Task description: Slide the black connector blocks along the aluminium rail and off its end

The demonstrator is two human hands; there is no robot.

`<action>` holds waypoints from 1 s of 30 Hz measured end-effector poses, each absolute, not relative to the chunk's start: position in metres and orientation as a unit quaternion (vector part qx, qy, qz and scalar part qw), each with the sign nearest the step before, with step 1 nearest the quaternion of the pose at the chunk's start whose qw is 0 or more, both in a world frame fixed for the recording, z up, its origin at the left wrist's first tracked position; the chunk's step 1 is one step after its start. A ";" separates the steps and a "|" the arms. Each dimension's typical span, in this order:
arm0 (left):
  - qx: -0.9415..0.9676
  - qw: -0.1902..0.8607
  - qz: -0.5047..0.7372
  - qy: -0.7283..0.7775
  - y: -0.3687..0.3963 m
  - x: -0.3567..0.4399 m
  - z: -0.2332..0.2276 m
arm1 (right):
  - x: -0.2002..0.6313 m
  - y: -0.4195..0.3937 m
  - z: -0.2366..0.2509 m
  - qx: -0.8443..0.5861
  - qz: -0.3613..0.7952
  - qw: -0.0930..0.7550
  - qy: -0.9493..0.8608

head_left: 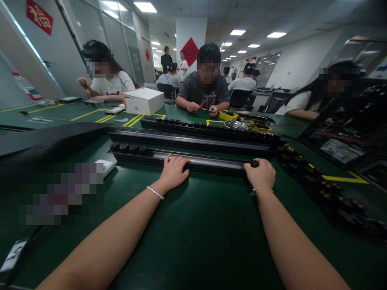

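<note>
Head camera looks down on a green table (pixel 193 241) where both hands rest on the nearest long black rail (pixel 208 162). This rail lies across the table, just in front of two more black rails (pixel 193 139) that are parallel to it. The left hand (pixel 174 171) lies flat on top of the rail, fingers spread and open, near the middle of its length; it presses on the rail and does not close around it. The right hand (pixel 260 174) is curled at the right end of the rail, and its fingers seem closed around a small black knob (pixel 254 163) there. Several black knobs (pixel 130 149) sit in a row at the left end of the same rail. A white box (pixel 143 100) stands further back on the left. A person in a grey shirt (pixel 205 90) sits at the far side of the table.
</note>
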State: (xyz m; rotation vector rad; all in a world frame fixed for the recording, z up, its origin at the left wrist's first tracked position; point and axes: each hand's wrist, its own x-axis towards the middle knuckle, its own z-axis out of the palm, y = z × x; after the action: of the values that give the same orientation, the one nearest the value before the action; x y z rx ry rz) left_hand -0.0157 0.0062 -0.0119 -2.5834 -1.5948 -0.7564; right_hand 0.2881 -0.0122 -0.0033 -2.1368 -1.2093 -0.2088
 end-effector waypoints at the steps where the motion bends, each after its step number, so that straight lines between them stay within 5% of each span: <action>1: -0.826 0.007 -0.242 -0.510 0.006 -0.016 -0.012 | 0.289 -0.012 -0.004 -0.817 -0.081 0.335 -0.462; 30: -0.826 -0.001 -0.242 -0.509 0.006 -0.016 -0.012 | 0.302 -0.015 0.001 -0.848 -0.028 0.350 -0.397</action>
State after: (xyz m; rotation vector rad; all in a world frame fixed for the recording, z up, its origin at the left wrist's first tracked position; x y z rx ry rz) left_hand -0.0159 0.0064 -0.0119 -2.5959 -1.6015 -0.7610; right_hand 0.3020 -0.0146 0.0008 -2.1968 -1.0292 -0.0724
